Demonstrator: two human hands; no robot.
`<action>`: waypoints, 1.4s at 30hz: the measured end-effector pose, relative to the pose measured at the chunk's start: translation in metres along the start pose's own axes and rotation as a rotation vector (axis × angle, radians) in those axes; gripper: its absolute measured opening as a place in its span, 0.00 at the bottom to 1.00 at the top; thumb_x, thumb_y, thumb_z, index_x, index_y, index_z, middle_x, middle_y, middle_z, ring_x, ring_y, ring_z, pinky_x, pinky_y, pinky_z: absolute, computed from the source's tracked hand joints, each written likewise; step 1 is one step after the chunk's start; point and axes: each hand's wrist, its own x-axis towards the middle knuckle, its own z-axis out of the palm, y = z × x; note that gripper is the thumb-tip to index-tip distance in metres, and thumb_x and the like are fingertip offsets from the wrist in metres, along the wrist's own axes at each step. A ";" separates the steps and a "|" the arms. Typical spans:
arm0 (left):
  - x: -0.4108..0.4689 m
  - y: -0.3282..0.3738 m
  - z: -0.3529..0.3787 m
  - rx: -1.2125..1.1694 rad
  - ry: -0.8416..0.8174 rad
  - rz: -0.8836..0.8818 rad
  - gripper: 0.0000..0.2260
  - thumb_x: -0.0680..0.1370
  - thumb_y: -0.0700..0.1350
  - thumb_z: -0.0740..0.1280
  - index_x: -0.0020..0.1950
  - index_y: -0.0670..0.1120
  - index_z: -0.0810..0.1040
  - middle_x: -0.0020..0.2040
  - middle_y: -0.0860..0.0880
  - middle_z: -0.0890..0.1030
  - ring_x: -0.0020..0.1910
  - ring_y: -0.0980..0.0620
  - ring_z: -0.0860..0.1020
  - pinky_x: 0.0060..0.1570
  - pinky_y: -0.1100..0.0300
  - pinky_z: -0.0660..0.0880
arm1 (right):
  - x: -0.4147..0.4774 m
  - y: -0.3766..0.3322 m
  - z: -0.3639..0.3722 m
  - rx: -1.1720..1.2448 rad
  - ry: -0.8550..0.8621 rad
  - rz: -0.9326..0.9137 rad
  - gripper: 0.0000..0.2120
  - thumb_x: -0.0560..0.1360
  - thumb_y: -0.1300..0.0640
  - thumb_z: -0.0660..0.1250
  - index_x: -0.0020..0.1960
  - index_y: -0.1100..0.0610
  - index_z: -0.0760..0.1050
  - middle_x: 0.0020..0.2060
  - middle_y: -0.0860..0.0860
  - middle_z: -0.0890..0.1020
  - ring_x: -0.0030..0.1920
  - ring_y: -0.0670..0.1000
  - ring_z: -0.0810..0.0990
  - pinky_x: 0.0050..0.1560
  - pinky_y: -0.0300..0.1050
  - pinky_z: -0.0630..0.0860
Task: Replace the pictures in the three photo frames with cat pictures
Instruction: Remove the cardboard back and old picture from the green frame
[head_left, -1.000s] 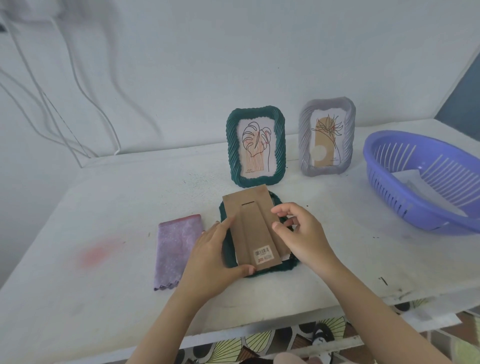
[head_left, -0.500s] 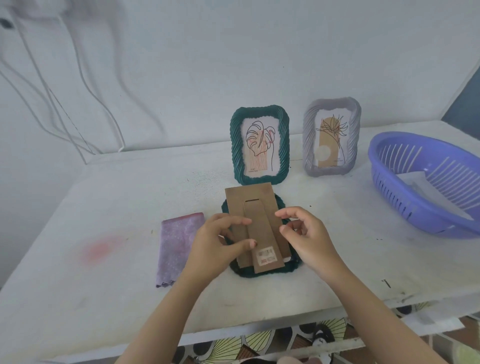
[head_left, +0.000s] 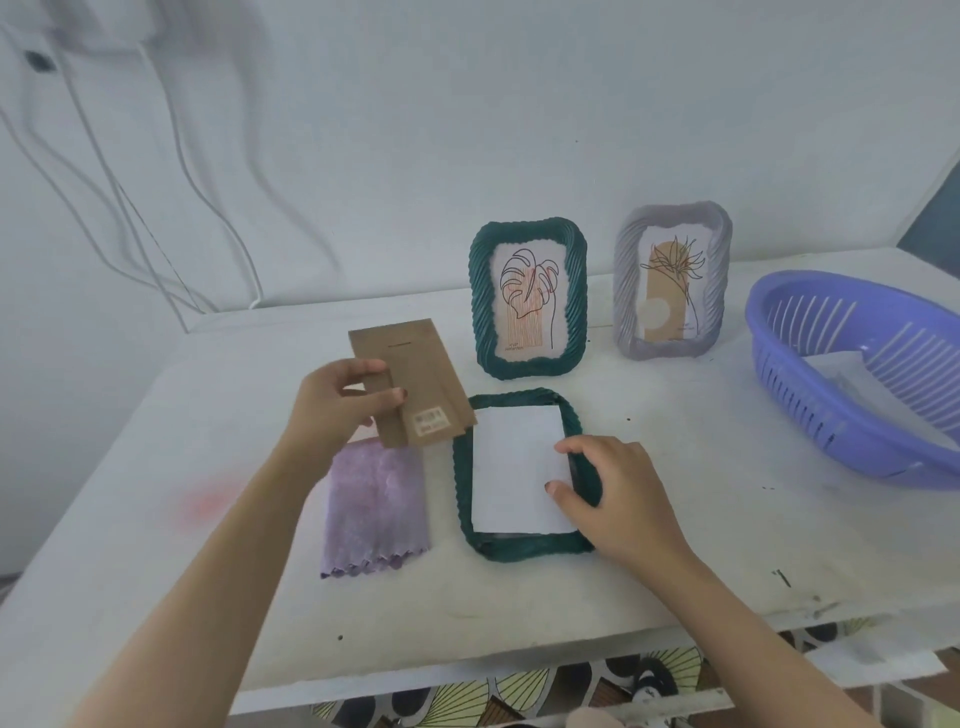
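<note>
A green frame (head_left: 519, 545) lies face down on the table, its back open, showing the white reverse of a picture (head_left: 511, 467). My left hand (head_left: 337, 410) holds the brown cardboard backing (head_left: 415, 379) lifted off to the frame's left, above a purple cloth (head_left: 371, 509). My right hand (head_left: 618, 493) rests on the lying frame's right edge, fingertips touching the white paper. Behind stand a second green frame (head_left: 530, 296) with a leaf drawing and a grey frame (head_left: 672, 280) with a plant drawing, both upright.
A purple plastic basket (head_left: 810, 395) at the right holds white papers (head_left: 836, 364). White cables (head_left: 156, 218) hang on the wall at the back left. The white table's front edge (head_left: 467, 670) runs close below my arms.
My left hand has lifted the cardboard backing off the lying frame and carried it up and left. The white back of the picture is now exposed; my right hand moved onto the frame's right edge.
</note>
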 end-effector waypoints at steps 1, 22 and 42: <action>0.007 -0.002 -0.004 0.023 0.016 -0.004 0.13 0.68 0.33 0.73 0.46 0.48 0.76 0.47 0.47 0.79 0.35 0.53 0.76 0.36 0.61 0.75 | -0.001 0.000 0.001 -0.022 -0.011 0.005 0.18 0.72 0.48 0.67 0.61 0.48 0.72 0.58 0.43 0.75 0.53 0.44 0.65 0.52 0.37 0.63; -0.026 -0.034 0.041 0.594 -0.324 0.311 0.16 0.63 0.59 0.71 0.50 0.63 0.77 0.63 0.54 0.72 0.65 0.55 0.65 0.66 0.56 0.62 | 0.009 -0.006 -0.005 0.173 -0.031 0.159 0.11 0.69 0.58 0.72 0.47 0.45 0.76 0.36 0.43 0.75 0.39 0.46 0.71 0.37 0.34 0.66; -0.066 0.002 0.088 -0.228 -0.321 -0.036 0.09 0.74 0.35 0.67 0.52 0.43 0.79 0.51 0.48 0.81 0.43 0.57 0.82 0.40 0.66 0.77 | 0.004 -0.021 -0.041 0.845 0.262 0.321 0.11 0.72 0.67 0.68 0.42 0.52 0.82 0.39 0.44 0.83 0.39 0.37 0.79 0.42 0.27 0.73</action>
